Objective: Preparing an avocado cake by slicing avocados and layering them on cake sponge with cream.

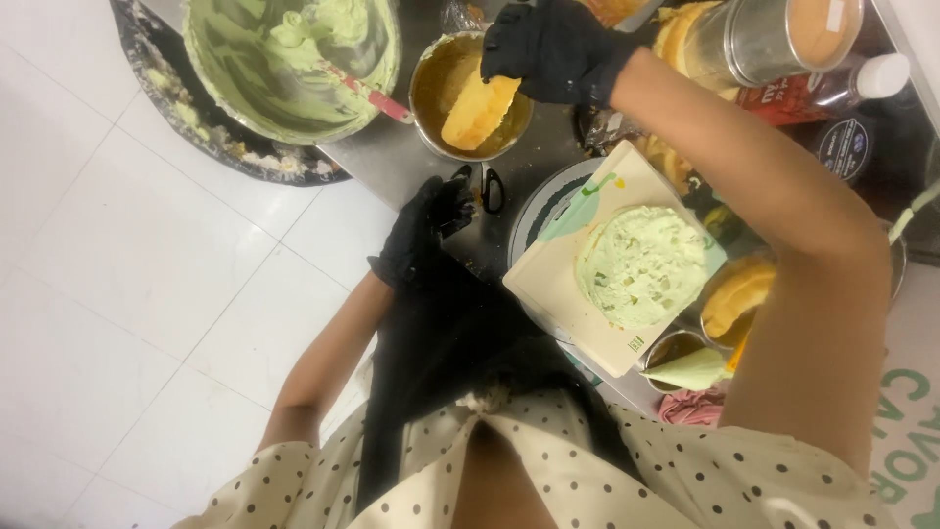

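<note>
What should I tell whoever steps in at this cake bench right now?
Right hand, black-gloved, holds a yellow sponge cake slice over the small metal pan.
Left hand, also gloved, rests empty at the steel counter's edge.
The cake layer on the square board is already spread with green cream.
The slice is not yet on it.
The big bowl of green cream, spatula inside, sits at the far left.

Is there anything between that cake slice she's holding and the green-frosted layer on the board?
Nothing visible blocks it. The right hand holds the cake slice over the small metal bowl; only bare counter lies between there and the frosted layer on the board.
</note>
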